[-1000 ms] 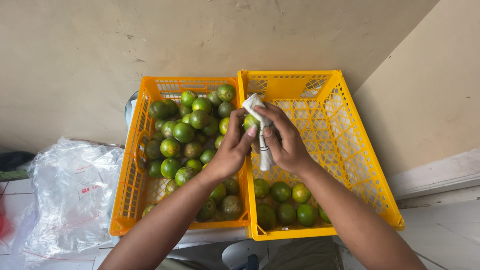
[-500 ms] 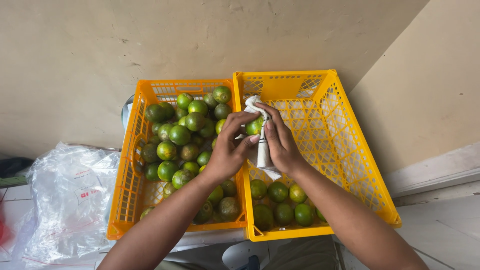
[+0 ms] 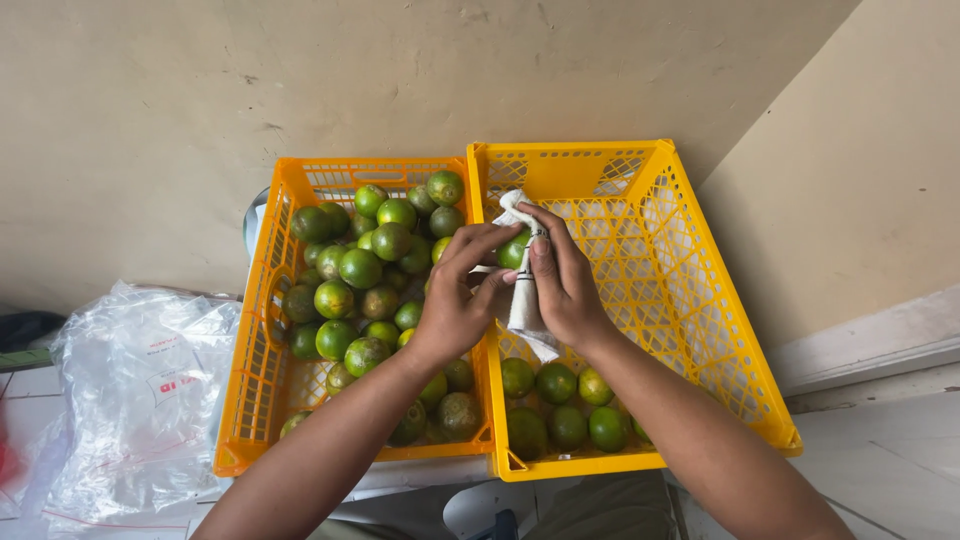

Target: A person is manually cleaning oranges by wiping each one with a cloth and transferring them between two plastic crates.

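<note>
Both hands meet over the edge where two yellow crates touch. My left hand [image 3: 455, 298] grips a green citrus fruit [image 3: 514, 250], mostly hidden by fingers. My right hand [image 3: 562, 285] presses a white cloth [image 3: 523, 298] against that fruit; the cloth hangs down between the palms. The left yellow crate [image 3: 262, 330] is piled with several green citrus fruits [image 3: 358, 268]. The right yellow crate [image 3: 690, 300] holds several green fruits [image 3: 556, 382] at its near end, with bare mesh further back.
A crumpled clear plastic bag [image 3: 130, 390] lies left of the crates. A beige wall stands behind them, with a corner and white skirting at the right. White tiled floor shows at the lower right.
The hands have stayed together over the crate edges. The fingers and cloth have shifted slightly around the fruit.
</note>
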